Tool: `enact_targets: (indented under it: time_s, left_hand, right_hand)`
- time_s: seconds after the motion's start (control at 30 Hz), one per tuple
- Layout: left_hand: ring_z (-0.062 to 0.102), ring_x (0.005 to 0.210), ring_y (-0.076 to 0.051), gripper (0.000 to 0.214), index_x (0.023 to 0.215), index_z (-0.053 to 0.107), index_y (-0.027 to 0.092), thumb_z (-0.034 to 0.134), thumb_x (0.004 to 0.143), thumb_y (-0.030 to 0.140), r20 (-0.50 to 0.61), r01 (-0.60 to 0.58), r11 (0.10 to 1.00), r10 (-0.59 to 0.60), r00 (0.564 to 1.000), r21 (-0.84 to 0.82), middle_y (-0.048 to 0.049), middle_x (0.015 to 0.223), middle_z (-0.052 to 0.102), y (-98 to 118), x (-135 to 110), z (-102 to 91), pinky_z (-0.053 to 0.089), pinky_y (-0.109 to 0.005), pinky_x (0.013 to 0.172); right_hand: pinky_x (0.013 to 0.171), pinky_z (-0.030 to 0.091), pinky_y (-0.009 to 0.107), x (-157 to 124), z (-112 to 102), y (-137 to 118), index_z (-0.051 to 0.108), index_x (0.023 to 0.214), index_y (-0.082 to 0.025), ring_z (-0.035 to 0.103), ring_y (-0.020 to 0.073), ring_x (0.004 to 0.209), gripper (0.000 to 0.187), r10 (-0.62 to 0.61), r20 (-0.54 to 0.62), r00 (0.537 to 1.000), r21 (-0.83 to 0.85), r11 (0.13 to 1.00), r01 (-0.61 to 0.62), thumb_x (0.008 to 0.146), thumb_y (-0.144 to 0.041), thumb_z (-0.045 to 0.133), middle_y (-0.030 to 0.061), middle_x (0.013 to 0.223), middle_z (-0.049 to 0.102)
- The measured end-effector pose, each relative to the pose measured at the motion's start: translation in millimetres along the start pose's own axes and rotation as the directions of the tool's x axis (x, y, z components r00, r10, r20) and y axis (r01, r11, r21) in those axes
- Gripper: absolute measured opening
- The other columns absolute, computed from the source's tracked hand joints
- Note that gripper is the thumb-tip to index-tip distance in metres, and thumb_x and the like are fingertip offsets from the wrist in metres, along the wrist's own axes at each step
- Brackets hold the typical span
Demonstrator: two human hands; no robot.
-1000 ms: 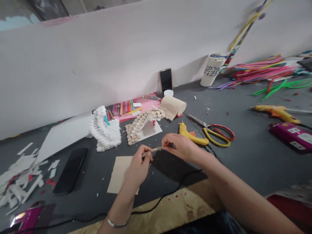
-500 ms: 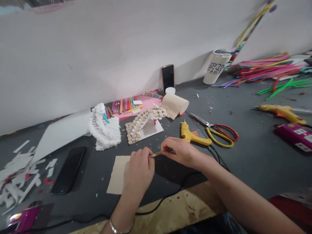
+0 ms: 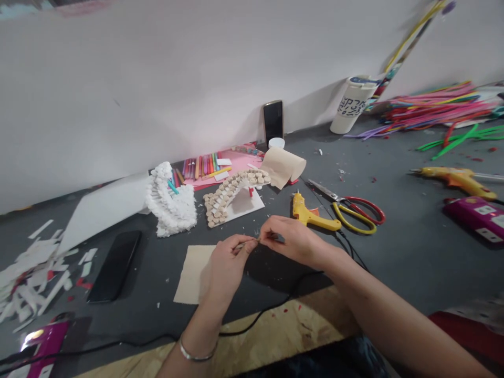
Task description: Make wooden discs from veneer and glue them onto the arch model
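Note:
A thin tan strip, apparently of rolled or folded paper (image 3: 248, 244), runs between my two hands above the dark table. My left hand (image 3: 230, 262) is closed, its thumb and fingers pinching the strip. The fingertips of my right hand (image 3: 289, 239) pinch its other end, close to the left thumb. Partly under my left hand lies a beige sheet (image 3: 192, 275) with a jagged edge. Just beyond the hands stands a small arched staircase model (image 3: 232, 194), covered in tan discs, on a white base. A white textured staircase model (image 3: 169, 202) is to its left.
Right of my hands lie a yellow glue gun (image 3: 305, 212) and scissors (image 3: 350, 207). A curled beige sheet (image 3: 283, 165) and a propped phone (image 3: 273, 123) are farther back. A black phone (image 3: 115, 268) and white scraps (image 3: 31, 278) lie left. A black cable (image 3: 271, 307) crosses the front.
My left hand has turned, bringing its thumb up along the strip. My hands are closer together, and less of the strip shows between them. The view has shifted slightly.

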State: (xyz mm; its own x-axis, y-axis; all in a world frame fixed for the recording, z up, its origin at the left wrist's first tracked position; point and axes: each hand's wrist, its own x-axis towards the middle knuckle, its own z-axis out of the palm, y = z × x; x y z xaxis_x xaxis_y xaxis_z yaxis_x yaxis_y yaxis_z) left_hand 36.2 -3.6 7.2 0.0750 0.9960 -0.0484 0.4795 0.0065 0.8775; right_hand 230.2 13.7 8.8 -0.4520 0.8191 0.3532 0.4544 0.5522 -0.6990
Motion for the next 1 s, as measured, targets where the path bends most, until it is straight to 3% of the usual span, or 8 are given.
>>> enact_targets:
  time_s: [0.23,0.37,0.6,0.83,1.0]
  left_hand:
    - [0.064,0.067,-0.016,0.025,0.08,0.076,0.02,0.069,0.076,0.043,-0.11,0.021,0.991,-0.036,0.993,-0.132,-0.0029,0.077,0.075,-3.2,0.6,-0.1,0.049,-0.024,0.062]
    - [0.064,0.064,-0.016,0.024,0.078,0.076,0.019,0.07,0.074,0.042,-0.181,0.027,0.989,-0.053,0.982,-0.142,-0.0025,0.074,0.075,-1.4,2.5,-4.8,0.05,-0.024,0.06]
    - [0.065,0.067,-0.016,0.023,0.079,0.076,0.02,0.069,0.076,0.042,-0.167,0.013,0.989,-0.038,0.985,-0.147,-0.0026,0.074,0.074,-1.8,0.2,-3.1,0.05,-0.025,0.063]
    - [0.064,0.074,-0.018,0.024,0.081,0.077,0.021,0.068,0.079,0.043,-0.159,0.006,0.994,-0.024,0.987,-0.11,-0.0037,0.079,0.075,-4.5,-3.5,-1.8,0.049,-0.026,0.067]
    - [0.063,0.073,-0.017,0.023,0.081,0.077,0.022,0.068,0.079,0.043,-0.156,0.009,0.993,-0.028,0.987,-0.121,-0.0026,0.079,0.074,-1.2,-5.7,-0.4,0.048,-0.026,0.066]
  right_hand:
    - [0.071,0.047,0.026,0.5,-1.5,2.3,0.06,0.093,-0.02,0.06,0.0144,0.079,0.008,-0.005,-0.026,1.0,0.039,0.999,0.006,0.086,-0.021,0.062,0.0026,0.085,0.065]
    - [0.068,0.047,0.025,2.0,-5.2,-2.6,0.063,0.093,-0.02,0.06,0.0131,0.073,0.009,0.108,-0.005,0.994,0.142,0.984,-0.106,0.086,-0.026,0.063,0.0017,0.083,0.067]
    - [0.07,0.05,0.028,1.6,-2.4,-2.9,0.064,0.083,-0.02,0.063,0.0148,0.075,0.009,0.268,-0.028,0.963,0.272,0.929,-0.25,0.085,-0.029,0.061,0.0023,0.082,0.069]
    - [0.079,0.052,0.034,-3.4,5.5,3.8,0.064,0.078,-0.019,0.067,0.0187,0.083,0.02,0.385,-0.073,0.92,0.482,0.821,-0.305,0.078,-0.037,0.072,0.005,0.088,0.071]
    - [0.076,0.051,0.033,-4.0,5.0,2.7,0.059,0.092,-0.021,0.067,0.0159,0.077,0.022,0.399,-0.104,0.911,0.558,0.782,-0.279,0.079,-0.031,0.073,0.0012,0.082,0.069]
